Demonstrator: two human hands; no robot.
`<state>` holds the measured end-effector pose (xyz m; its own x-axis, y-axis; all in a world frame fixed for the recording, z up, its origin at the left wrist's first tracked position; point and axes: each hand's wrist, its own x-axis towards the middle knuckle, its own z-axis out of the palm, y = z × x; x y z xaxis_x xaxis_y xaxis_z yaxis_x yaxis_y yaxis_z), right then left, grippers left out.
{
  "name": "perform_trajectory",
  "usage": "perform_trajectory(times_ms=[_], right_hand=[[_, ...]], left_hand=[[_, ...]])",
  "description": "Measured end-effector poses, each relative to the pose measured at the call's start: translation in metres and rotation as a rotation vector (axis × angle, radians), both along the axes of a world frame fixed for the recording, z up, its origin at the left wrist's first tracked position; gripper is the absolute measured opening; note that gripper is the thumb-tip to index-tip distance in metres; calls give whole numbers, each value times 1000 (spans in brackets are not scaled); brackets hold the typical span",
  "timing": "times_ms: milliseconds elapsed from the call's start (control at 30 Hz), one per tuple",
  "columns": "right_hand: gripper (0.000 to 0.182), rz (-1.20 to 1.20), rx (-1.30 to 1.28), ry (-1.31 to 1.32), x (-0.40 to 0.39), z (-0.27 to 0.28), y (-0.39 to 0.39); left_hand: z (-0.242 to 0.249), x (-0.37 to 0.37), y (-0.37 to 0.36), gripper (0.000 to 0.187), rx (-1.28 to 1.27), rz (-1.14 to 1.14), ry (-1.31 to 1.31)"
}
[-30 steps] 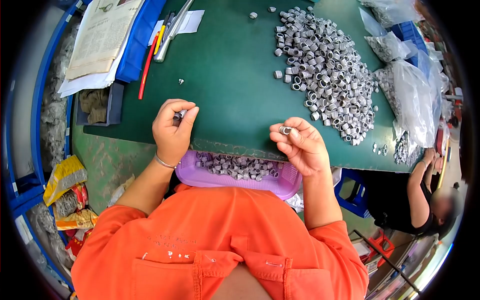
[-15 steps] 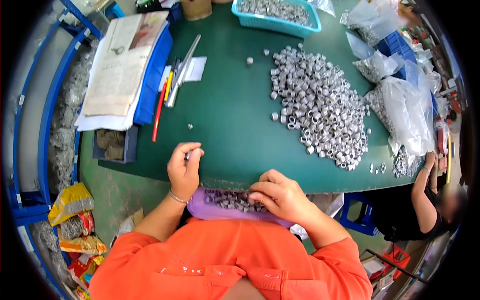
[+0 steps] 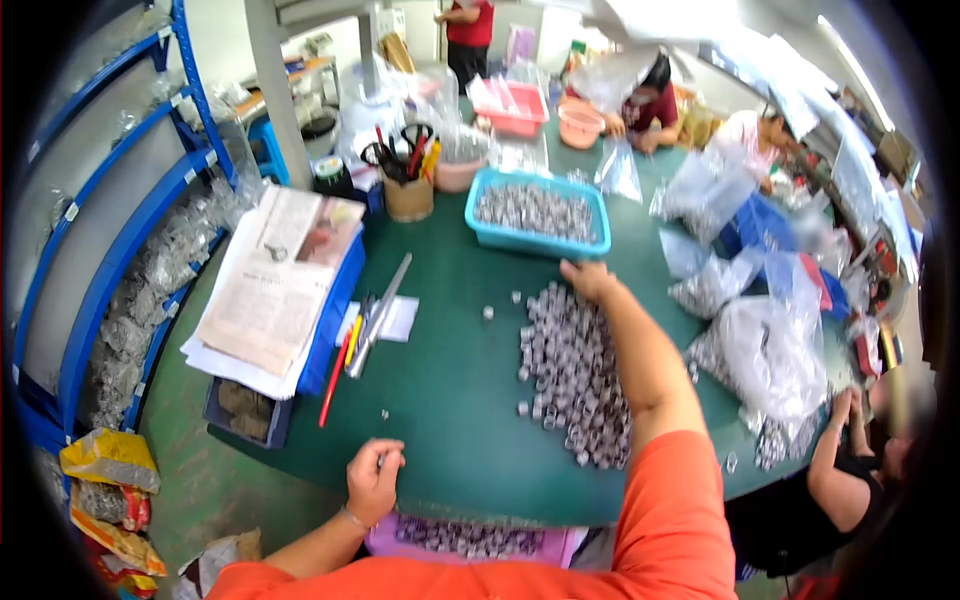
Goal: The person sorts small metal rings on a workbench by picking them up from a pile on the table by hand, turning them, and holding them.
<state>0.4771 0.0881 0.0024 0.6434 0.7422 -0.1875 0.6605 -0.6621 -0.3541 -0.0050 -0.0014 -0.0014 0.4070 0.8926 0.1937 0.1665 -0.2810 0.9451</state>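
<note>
My left hand is closed at the table's front edge, thumb against the fingers. A small grey metal piece shows between them, probably a ring like those in the pile. My right hand reaches to the far end of the pile of short grey metal rings, just in front of the turquoise basket; its fingers are mostly hidden. That basket holds many similar grey pieces. A purple basket with more rings sits at my lap, partly below the table edge. Two loose rings lie left of the pile.
On the left are newspapers on a blue bin, a red pen and long metal scissors or tweezers. Bags of parts stand at the right. A co-worker sits at the right; other people are at the back.
My right hand has moved from above the purple basket out to the pile's far end. The view has tilted up, showing more of the room. My left hand stays near the table edge.
</note>
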Motion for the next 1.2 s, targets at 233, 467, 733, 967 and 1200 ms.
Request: perform_trajectory(times_ms=[233,467,733,967,1200], right_hand=[[55,288,-69,90,-69,23,8],[38,417,6,-62,-125,32,-25],[25,706,281,-45,-140,15,-42],[30,394,376,397,-100,-11,19],[47,689,230,127,-197,24,-31]], left_hand=[[9,5,2,4,105,-5,-1],[12,5,1,4,132,4,-23],[10,5,7,2,168,-39,-45],[7,4,7,2,142,-44,-61],[1,4,8,5,122,-44,-101]])
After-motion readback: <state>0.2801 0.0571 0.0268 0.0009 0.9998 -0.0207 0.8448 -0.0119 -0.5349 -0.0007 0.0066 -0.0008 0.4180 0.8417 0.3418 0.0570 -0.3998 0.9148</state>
